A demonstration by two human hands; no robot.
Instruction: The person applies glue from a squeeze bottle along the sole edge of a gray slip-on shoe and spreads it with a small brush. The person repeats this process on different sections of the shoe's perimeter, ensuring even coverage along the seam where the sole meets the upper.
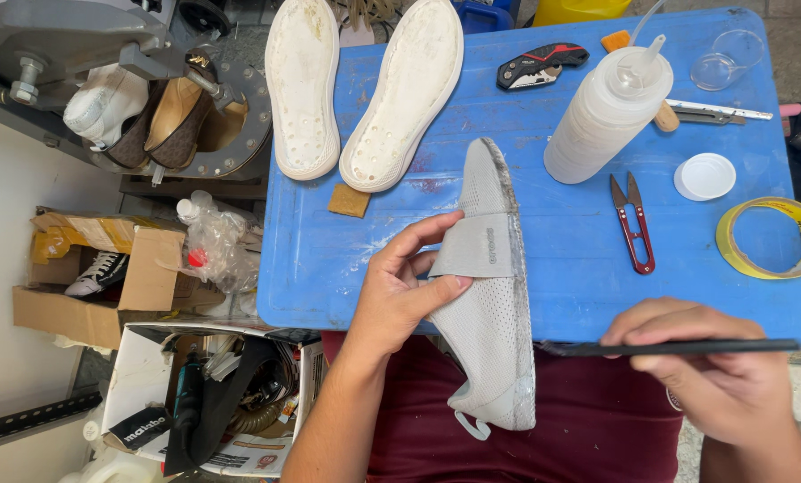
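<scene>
- While the left hand (400,291) grasps a grey knit shoe upper (493,295) by its strap, thumb across the band and fingers on the side, the upper stands on edge over the near rim of the blue table (561,259), toe pointing away and heel over the person's dark red lap.
- Right hand (704,362): closed around a thin black brush handle (678,347), held level, its tip just beside the upper's glue-smeared bottom edge.
- Two white soles (365,89): side by side at the far left of the table, inner faces up.
- White squeeze bottle (608,112): upright, right of the upper.
- Red-handled thread snips (633,224): flat on the table, near the bottle.
- Yellow tape roll (773,238): at the right edge.
- Black and red utility knife (539,64): at the far edge.
</scene>
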